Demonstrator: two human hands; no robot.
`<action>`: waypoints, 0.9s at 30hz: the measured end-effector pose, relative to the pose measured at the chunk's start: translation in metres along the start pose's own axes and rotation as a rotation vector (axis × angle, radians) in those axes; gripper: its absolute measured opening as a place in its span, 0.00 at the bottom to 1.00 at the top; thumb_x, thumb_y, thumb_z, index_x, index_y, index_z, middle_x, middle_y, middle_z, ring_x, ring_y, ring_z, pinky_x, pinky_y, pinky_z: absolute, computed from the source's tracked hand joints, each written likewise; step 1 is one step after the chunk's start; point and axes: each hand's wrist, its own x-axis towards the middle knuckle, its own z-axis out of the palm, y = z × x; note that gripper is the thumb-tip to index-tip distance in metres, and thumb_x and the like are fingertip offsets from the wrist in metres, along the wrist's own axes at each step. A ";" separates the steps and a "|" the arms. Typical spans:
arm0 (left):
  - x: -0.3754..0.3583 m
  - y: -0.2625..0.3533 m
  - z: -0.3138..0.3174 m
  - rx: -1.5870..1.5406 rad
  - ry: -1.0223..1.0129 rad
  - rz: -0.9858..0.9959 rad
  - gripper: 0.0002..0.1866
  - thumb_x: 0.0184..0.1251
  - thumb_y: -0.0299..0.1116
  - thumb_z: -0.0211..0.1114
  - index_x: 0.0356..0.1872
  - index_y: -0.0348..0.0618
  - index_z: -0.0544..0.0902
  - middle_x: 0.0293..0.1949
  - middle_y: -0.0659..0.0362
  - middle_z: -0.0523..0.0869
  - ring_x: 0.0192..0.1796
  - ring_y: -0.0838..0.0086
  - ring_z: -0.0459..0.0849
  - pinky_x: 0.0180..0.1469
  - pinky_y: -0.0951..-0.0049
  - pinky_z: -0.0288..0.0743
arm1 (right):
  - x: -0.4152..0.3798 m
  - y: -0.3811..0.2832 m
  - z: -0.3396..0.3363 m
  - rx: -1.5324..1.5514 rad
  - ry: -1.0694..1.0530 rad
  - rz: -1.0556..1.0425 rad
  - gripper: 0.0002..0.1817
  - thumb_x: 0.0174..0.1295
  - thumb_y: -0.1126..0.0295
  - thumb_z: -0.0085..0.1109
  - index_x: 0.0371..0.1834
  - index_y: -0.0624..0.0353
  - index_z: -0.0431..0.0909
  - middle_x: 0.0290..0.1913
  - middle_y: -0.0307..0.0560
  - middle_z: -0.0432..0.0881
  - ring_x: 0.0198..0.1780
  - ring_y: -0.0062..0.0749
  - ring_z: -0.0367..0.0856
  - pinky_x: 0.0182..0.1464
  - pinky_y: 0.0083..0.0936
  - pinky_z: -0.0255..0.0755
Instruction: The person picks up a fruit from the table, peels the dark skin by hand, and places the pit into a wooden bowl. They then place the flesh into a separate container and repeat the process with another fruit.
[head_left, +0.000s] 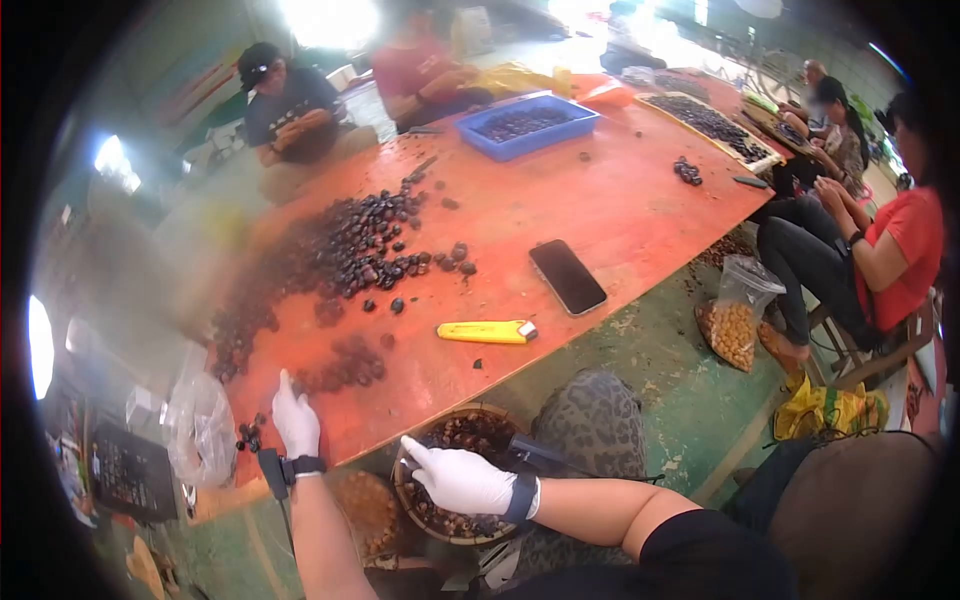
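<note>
On the red table (480, 220), my left hand (296, 425) in a white glove rests near the front left edge, one finger stretched forward and nothing visible in it. A few small dark fruits (249, 434) lie beside it. My right hand (462, 482), also gloved, is over a round basket (402, 500) of dark pieces. Its index finger points left and the other fingers are curled; a small dark thing at them is too small to name. A large heap of dark round fruits (375, 235) is spread beyond my hands.
A yellow cutter (487, 331) and a phone (568, 277) lie near the table edge. Farther back are a blue crate (527, 127) and a tray (712, 127). Several people sit around. A plastic bag (200, 430) is at left; a bag of light nuts (733, 325) stands on the floor.
</note>
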 end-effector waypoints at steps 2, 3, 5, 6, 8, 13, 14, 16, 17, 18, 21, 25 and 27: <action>-0.005 0.005 -0.006 -0.050 0.055 0.000 0.30 0.57 0.17 0.61 0.64 0.40 0.70 0.52 0.45 0.80 0.54 0.53 0.78 0.57 0.61 0.70 | -0.001 0.001 0.002 0.002 -0.016 0.002 0.30 0.67 0.65 0.46 0.69 0.69 0.56 0.36 0.63 0.80 0.35 0.58 0.80 0.38 0.47 0.74; -0.008 0.004 -0.008 -0.092 0.101 0.036 0.28 0.57 0.17 0.61 0.62 0.40 0.72 0.51 0.46 0.81 0.54 0.54 0.79 0.57 0.62 0.71 | -0.002 0.002 0.004 0.019 -0.020 0.006 0.30 0.67 0.65 0.47 0.70 0.68 0.56 0.37 0.63 0.80 0.36 0.58 0.80 0.38 0.47 0.74; -0.018 0.018 -0.020 -0.152 0.175 0.043 0.25 0.57 0.15 0.59 0.58 0.37 0.75 0.49 0.49 0.80 0.50 0.58 0.80 0.56 0.65 0.71 | -0.002 0.002 0.003 0.047 -0.033 0.003 0.31 0.67 0.65 0.47 0.70 0.67 0.55 0.37 0.63 0.80 0.36 0.58 0.80 0.39 0.47 0.74; -0.024 0.021 -0.029 -0.184 0.170 0.085 0.23 0.57 0.15 0.59 0.56 0.37 0.76 0.48 0.51 0.80 0.49 0.60 0.80 0.55 0.66 0.72 | -0.004 -0.002 -0.001 0.091 -0.022 0.011 0.26 0.67 0.66 0.47 0.67 0.65 0.59 0.38 0.63 0.81 0.37 0.59 0.81 0.40 0.47 0.74; -0.041 0.037 -0.042 -0.372 0.164 0.072 0.19 0.55 0.13 0.59 0.50 0.35 0.79 0.46 0.56 0.80 0.46 0.69 0.79 0.53 0.70 0.72 | -0.003 -0.003 0.000 0.126 -0.029 0.011 0.22 0.67 0.67 0.47 0.62 0.64 0.63 0.39 0.63 0.81 0.39 0.59 0.81 0.40 0.47 0.74; -0.101 0.077 -0.066 -1.070 -0.090 -0.294 0.16 0.61 0.16 0.57 0.51 0.34 0.75 0.45 0.57 0.79 0.44 0.73 0.79 0.49 0.75 0.74 | -0.004 -0.009 -0.001 0.149 0.001 -0.020 0.14 0.67 0.68 0.47 0.53 0.62 0.67 0.40 0.62 0.81 0.43 0.58 0.80 0.44 0.46 0.74; -0.113 0.087 -0.071 -1.158 -0.125 -0.268 0.14 0.62 0.17 0.56 0.50 0.35 0.74 0.45 0.56 0.78 0.43 0.73 0.80 0.48 0.76 0.75 | -0.003 -0.011 -0.003 0.103 -0.038 -0.015 0.14 0.67 0.69 0.46 0.53 0.61 0.68 0.39 0.60 0.81 0.43 0.58 0.80 0.44 0.46 0.73; -0.135 0.100 -0.076 -1.196 -0.140 -0.348 0.15 0.63 0.18 0.56 0.51 0.36 0.74 0.47 0.56 0.79 0.44 0.72 0.80 0.48 0.75 0.75 | -0.004 -0.010 0.001 0.146 0.017 -0.040 0.13 0.67 0.69 0.46 0.52 0.61 0.68 0.39 0.60 0.81 0.43 0.59 0.80 0.44 0.46 0.73; -0.145 0.098 -0.075 -1.235 -0.145 -0.370 0.15 0.64 0.18 0.56 0.52 0.36 0.74 0.48 0.56 0.79 0.45 0.72 0.81 0.48 0.75 0.75 | -0.004 -0.009 0.002 0.167 0.042 -0.056 0.13 0.67 0.69 0.46 0.52 0.61 0.68 0.38 0.60 0.81 0.42 0.59 0.80 0.43 0.46 0.73; -0.151 0.102 -0.077 -1.243 -0.159 -0.386 0.15 0.64 0.18 0.56 0.52 0.35 0.74 0.48 0.56 0.79 0.45 0.72 0.80 0.48 0.75 0.75 | -0.005 -0.013 0.000 0.212 0.053 -0.042 0.12 0.67 0.69 0.47 0.50 0.61 0.67 0.38 0.60 0.80 0.42 0.59 0.79 0.43 0.46 0.73; -0.163 0.103 -0.076 -1.266 -0.193 -0.420 0.15 0.65 0.19 0.57 0.53 0.34 0.75 0.50 0.56 0.79 0.45 0.73 0.80 0.47 0.75 0.76 | -0.003 -0.014 0.001 0.223 -0.008 0.018 0.12 0.66 0.69 0.48 0.50 0.60 0.66 0.38 0.61 0.80 0.42 0.59 0.79 0.43 0.45 0.73; -0.172 0.090 -0.066 -1.304 -0.207 -0.397 0.16 0.67 0.20 0.57 0.55 0.33 0.75 0.51 0.56 0.80 0.46 0.73 0.80 0.49 0.76 0.75 | -0.003 -0.013 0.009 0.223 0.017 0.006 0.12 0.66 0.69 0.49 0.50 0.59 0.66 0.40 0.60 0.79 0.43 0.59 0.79 0.43 0.45 0.73; -0.173 0.095 -0.067 -1.352 -0.188 -0.416 0.16 0.68 0.20 0.56 0.56 0.33 0.74 0.51 0.55 0.80 0.47 0.73 0.79 0.50 0.75 0.75 | -0.005 -0.013 0.011 0.236 0.073 -0.043 0.12 0.66 0.69 0.50 0.51 0.58 0.67 0.41 0.60 0.78 0.44 0.59 0.78 0.44 0.46 0.73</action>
